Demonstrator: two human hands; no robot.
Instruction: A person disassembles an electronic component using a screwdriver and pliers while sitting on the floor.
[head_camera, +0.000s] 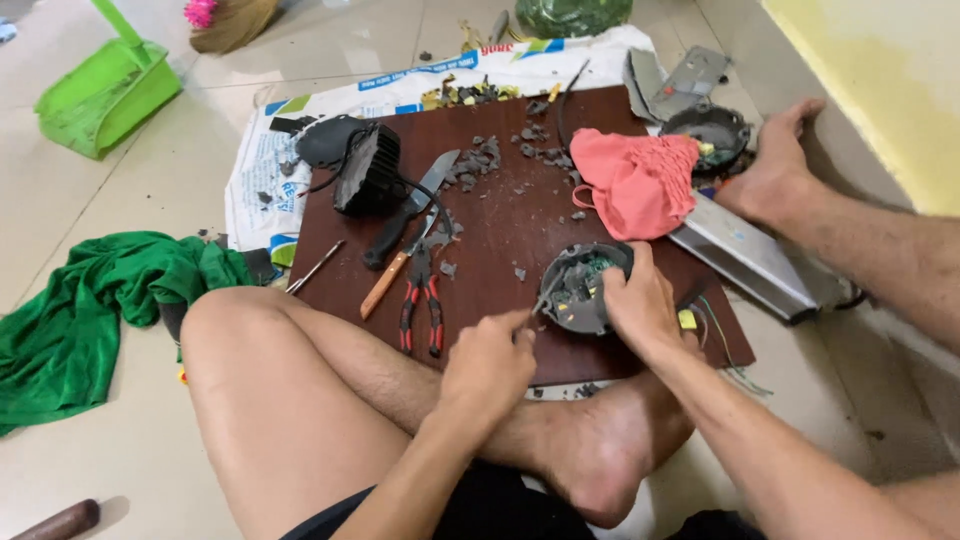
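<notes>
Hands are both busy at the near edge of the dark wooden board (510, 215). Right hand (640, 300) is clamped around a round grey lamp housing (578, 288), holding it tilted near the board's front-right corner. Left hand (488, 365) is pinched shut on a thin metal tool (540, 302), its tip poking into the housing's rim. Just left of that hand lie red-handled pliers (422, 305), a wooden-handled screwdriver (392, 278) and a black-handled knife (412, 210), so not much room that side. Beyond the right hand sits a pink cloth (635, 180). Another person's hand (775, 165) rests flat by the wall, off the board's right edge.
</notes>
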